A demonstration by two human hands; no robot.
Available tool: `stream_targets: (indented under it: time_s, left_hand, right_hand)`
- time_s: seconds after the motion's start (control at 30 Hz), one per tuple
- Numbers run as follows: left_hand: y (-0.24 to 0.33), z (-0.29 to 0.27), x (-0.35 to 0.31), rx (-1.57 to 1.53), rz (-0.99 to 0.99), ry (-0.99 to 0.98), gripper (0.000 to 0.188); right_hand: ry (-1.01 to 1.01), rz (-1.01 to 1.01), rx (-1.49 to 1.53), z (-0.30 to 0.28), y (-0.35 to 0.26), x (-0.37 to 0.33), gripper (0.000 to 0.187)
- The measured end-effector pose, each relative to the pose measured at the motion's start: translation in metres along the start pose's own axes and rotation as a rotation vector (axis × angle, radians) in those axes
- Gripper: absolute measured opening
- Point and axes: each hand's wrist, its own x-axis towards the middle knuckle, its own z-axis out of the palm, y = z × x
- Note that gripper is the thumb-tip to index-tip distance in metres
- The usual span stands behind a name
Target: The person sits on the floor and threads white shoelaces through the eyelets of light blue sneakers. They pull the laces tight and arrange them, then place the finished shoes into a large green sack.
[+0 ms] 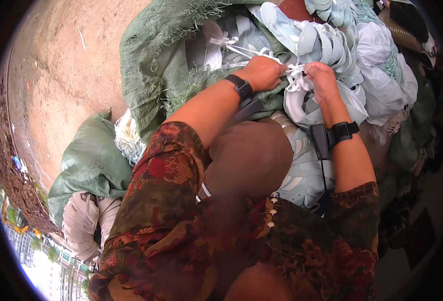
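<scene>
Pinching a white lace (pixel 295 70), both hands meet over a heap of pale blue-green and white shoes (pixel 326 42). The left hand (pixel 264 72) lies knuckles-up, its fingers curled shut over the lace where it runs off to the left; the right hand (pixel 321 80) faces it, its fingertips (pixel 309 67) closed on the knotted white bunch. The lace sits right between the two sets of fingers, touching both, apparently held taut so the knot can be worked. The shoe (pixel 311 100) it belongs to rests just under the right fingers, propped on the heap. A frayed green woven sack (pixel 151 60) gapes beyond the left fingers, shoes showing inside it. Black wrist straps (pixel 242 88) sit on both forearms. Another green sack (pixel 88 165) lies well behind, on the dirt ground (pixel 71 65).
</scene>
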Motion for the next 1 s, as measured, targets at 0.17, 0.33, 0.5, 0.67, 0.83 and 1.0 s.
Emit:
stream_targets:
  time_s: [0.17, 0.33, 0.5, 0.67, 0.83, 1.0]
  left_hand:
    - [-0.005, 0.0, -0.011, -0.345, -0.134, 0.053, 0.021]
    - [-0.007, 0.009, 0.021, -0.368, -0.273, 0.26, 0.018]
    - [-0.009, 0.002, 0.046, -0.048, 0.015, 0.042, 0.018]
    - [-0.012, -0.008, 0.042, 0.001, 0.124, 0.033, 0.008]
    - [-0.001, -0.008, 0.026, 0.105, 0.101, 0.226, 0.009]
    - [-0.006, -0.009, -0.01, -1.15, -0.128, -0.211, 0.019]
  right_hand:
    - [-0.023, 0.016, 0.176, -0.006, 0.016, 0.016, 0.012]
    - [-0.055, 0.043, 0.026, -0.011, 0.018, 0.014, 0.015]
    - [-0.058, 0.062, 0.044, -0.007, 0.014, 0.009, 0.01]
    - [0.023, 0.056, 0.041, -0.008, 0.014, 0.006, 0.005]
    - [0.069, 0.043, -0.125, -0.002, 0.013, 0.008, 0.013]
    - [-0.064, -0.156, -0.506, 0.0, 0.024, 0.01, 0.031]
